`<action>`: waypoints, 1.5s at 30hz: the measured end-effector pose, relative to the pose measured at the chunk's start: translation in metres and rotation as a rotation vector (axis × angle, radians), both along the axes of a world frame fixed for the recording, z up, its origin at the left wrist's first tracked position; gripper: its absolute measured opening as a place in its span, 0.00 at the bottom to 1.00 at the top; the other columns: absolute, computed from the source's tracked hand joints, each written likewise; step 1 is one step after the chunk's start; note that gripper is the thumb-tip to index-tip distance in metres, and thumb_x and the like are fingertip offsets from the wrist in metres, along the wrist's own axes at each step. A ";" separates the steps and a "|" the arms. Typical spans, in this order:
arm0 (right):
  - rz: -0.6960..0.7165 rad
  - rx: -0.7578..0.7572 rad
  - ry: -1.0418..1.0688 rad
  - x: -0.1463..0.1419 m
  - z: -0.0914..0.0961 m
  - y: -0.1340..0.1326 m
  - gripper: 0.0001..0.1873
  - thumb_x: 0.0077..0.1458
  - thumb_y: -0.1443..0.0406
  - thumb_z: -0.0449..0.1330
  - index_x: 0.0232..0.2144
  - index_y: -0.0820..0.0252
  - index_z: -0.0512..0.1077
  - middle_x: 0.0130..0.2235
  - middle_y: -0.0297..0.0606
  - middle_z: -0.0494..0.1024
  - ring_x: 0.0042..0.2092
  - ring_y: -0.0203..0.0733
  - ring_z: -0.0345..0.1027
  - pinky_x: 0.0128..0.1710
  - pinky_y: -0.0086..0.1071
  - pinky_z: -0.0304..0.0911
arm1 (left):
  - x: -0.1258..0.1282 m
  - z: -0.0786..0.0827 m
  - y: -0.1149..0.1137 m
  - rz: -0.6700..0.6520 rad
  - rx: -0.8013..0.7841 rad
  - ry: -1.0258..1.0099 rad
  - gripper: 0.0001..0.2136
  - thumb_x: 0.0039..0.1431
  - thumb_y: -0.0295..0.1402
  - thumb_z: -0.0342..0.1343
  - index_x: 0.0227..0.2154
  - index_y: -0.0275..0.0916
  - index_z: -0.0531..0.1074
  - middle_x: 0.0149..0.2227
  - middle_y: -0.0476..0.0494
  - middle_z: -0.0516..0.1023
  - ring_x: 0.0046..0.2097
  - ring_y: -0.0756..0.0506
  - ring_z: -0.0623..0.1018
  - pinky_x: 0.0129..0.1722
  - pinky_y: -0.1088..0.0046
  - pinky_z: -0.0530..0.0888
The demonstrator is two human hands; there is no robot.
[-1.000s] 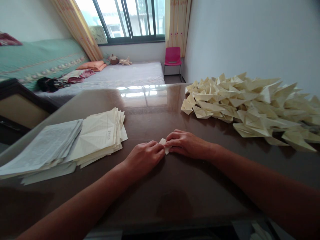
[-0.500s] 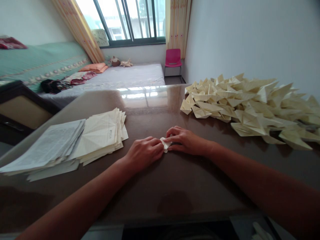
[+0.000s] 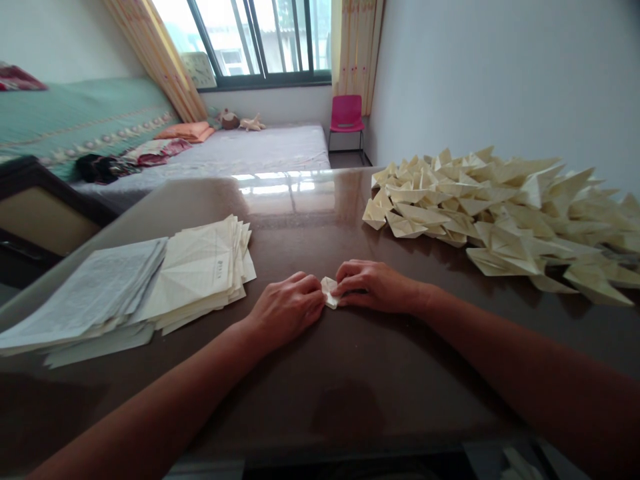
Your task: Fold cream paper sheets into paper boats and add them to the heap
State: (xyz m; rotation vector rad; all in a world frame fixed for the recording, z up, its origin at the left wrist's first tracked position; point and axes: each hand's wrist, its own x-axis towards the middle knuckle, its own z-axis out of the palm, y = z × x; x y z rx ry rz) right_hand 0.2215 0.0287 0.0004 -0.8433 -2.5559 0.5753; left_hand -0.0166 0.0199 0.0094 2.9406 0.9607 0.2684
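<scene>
Nothing can be read: the dark characters on the creased cream sheet (image 3: 193, 268), the page stack's (image 3: 103, 280) grey print and the clock's (image 3: 199, 70) markings are blurred.

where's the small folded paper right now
In the head view, the small folded paper is near the centre, between the left hand and the right hand, with the paper stack off to the left.

On the brown counter (image 3: 300, 380), the left hand (image 3: 293, 303) and right hand (image 3: 373, 287) hold a small folded paper (image 3: 329, 292). Sheets (image 3: 193, 267) lie stacked at left; folded paper shapes (image 3: 500, 207) heap up at right. Beyond are a bed (image 3: 270, 148), a window (image 3: 280, 40) and a pink chair (image 3: 347, 113).
</scene>
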 end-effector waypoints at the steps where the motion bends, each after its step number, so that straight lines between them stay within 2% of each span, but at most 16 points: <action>1: -0.010 0.000 -0.004 -0.002 0.000 -0.001 0.11 0.60 0.59 0.56 0.40 0.53 0.77 0.41 0.37 0.74 0.41 0.38 0.69 0.43 0.30 0.61 | 0.001 0.000 -0.001 0.007 -0.012 0.003 0.12 0.65 0.36 0.45 0.34 0.43 0.74 0.38 0.46 0.74 0.40 0.46 0.72 0.35 0.73 0.69; 4: -0.163 0.010 0.011 -0.009 -0.006 -0.006 0.13 0.59 0.58 0.57 0.42 0.56 0.75 0.43 0.40 0.73 0.41 0.39 0.69 0.43 0.31 0.62 | 0.004 -0.002 -0.002 0.071 -0.063 -0.059 0.11 0.65 0.39 0.46 0.35 0.44 0.73 0.43 0.46 0.73 0.43 0.46 0.72 0.40 0.70 0.70; 7: -0.312 0.021 0.009 -0.016 -0.012 -0.010 0.21 0.56 0.56 0.60 0.50 0.59 0.69 0.43 0.43 0.73 0.44 0.43 0.67 0.44 0.35 0.63 | 0.007 -0.008 -0.001 0.172 -0.110 -0.148 0.11 0.63 0.43 0.49 0.39 0.42 0.70 0.45 0.44 0.71 0.46 0.44 0.71 0.44 0.67 0.70; 12: -0.295 -0.164 0.107 -0.020 -0.007 -0.011 0.22 0.51 0.60 0.64 0.48 0.59 0.69 0.38 0.38 0.72 0.38 0.39 0.66 0.38 0.31 0.64 | 0.009 -0.011 0.000 0.276 -0.195 -0.231 0.23 0.56 0.46 0.57 0.51 0.42 0.63 0.41 0.46 0.73 0.41 0.43 0.73 0.40 0.68 0.70; 14: -0.278 -0.265 0.186 -0.022 -0.001 -0.013 0.21 0.50 0.62 0.65 0.47 0.60 0.69 0.36 0.35 0.71 0.34 0.36 0.65 0.34 0.28 0.63 | 0.009 -0.009 0.001 0.302 -0.250 -0.236 0.22 0.54 0.47 0.59 0.48 0.41 0.66 0.36 0.48 0.74 0.36 0.45 0.73 0.35 0.71 0.69; 17: -0.280 -0.331 0.232 -0.024 0.003 -0.015 0.11 0.51 0.66 0.63 0.39 0.61 0.71 0.32 0.32 0.71 0.31 0.33 0.63 0.30 0.26 0.60 | 0.008 -0.007 0.002 0.295 -0.354 -0.242 0.12 0.54 0.43 0.59 0.32 0.39 0.72 0.28 0.51 0.72 0.30 0.48 0.71 0.28 0.75 0.64; 20: -0.269 -0.274 0.188 -0.023 -0.002 -0.016 0.04 0.54 0.65 0.61 0.32 0.60 0.71 0.29 0.31 0.72 0.30 0.33 0.64 0.30 0.26 0.57 | 0.006 -0.009 0.003 0.248 -0.410 -0.374 0.05 0.56 0.34 0.58 0.30 0.39 0.73 0.29 0.52 0.73 0.30 0.51 0.71 0.30 0.77 0.64; 23: -0.250 -0.124 0.081 -0.020 -0.008 -0.014 0.11 0.58 0.61 0.58 0.26 0.60 0.69 0.27 0.31 0.71 0.29 0.34 0.63 0.29 0.27 0.53 | 0.006 -0.013 0.003 0.233 -0.434 -0.529 0.03 0.57 0.31 0.57 0.31 0.38 0.73 0.30 0.52 0.75 0.31 0.51 0.72 0.32 0.78 0.65; 26: -0.240 -0.001 0.033 -0.020 -0.011 -0.012 0.14 0.61 0.60 0.54 0.25 0.60 0.67 0.28 0.33 0.70 0.30 0.35 0.62 0.31 0.28 0.52 | 0.007 -0.017 0.004 0.205 -0.403 -0.611 0.06 0.60 0.32 0.54 0.30 0.38 0.74 0.29 0.51 0.75 0.31 0.52 0.72 0.33 0.79 0.65; 29: -0.255 0.011 0.049 -0.021 -0.012 -0.008 0.15 0.61 0.60 0.54 0.24 0.60 0.65 0.27 0.34 0.70 0.31 0.36 0.62 0.32 0.28 0.53 | 0.008 -0.018 0.006 0.165 -0.342 -0.607 0.10 0.63 0.35 0.51 0.30 0.37 0.74 0.30 0.50 0.74 0.33 0.51 0.72 0.34 0.78 0.65; 34: -0.271 -0.047 0.063 -0.020 -0.015 -0.004 0.15 0.60 0.60 0.54 0.23 0.59 0.65 0.26 0.33 0.69 0.30 0.36 0.62 0.32 0.28 0.55 | 0.011 -0.018 0.013 0.172 -0.344 -0.560 0.15 0.65 0.37 0.47 0.26 0.36 0.71 0.25 0.51 0.70 0.28 0.52 0.69 0.30 0.79 0.64; 39: -0.277 -0.031 0.149 -0.019 -0.011 -0.006 0.10 0.61 0.59 0.54 0.32 0.58 0.71 0.32 0.35 0.74 0.32 0.36 0.65 0.33 0.28 0.57 | 0.013 -0.020 0.012 0.161 -0.217 -0.470 0.16 0.66 0.37 0.45 0.24 0.37 0.68 0.25 0.51 0.67 0.28 0.52 0.68 0.30 0.78 0.63; 42: -0.317 0.009 0.229 -0.018 -0.006 -0.008 0.10 0.60 0.60 0.56 0.31 0.58 0.73 0.32 0.34 0.75 0.32 0.36 0.66 0.33 0.28 0.58 | 0.015 -0.020 0.009 0.168 -0.178 -0.442 0.16 0.67 0.37 0.44 0.27 0.38 0.69 0.27 0.50 0.69 0.30 0.52 0.69 0.32 0.77 0.65; 45: -0.341 0.024 0.241 -0.017 -0.005 -0.008 0.10 0.59 0.60 0.58 0.30 0.58 0.74 0.30 0.34 0.76 0.32 0.36 0.67 0.33 0.28 0.58 | 0.017 -0.018 0.006 0.189 -0.199 -0.514 0.12 0.66 0.40 0.46 0.37 0.40 0.72 0.34 0.48 0.73 0.34 0.51 0.72 0.35 0.77 0.68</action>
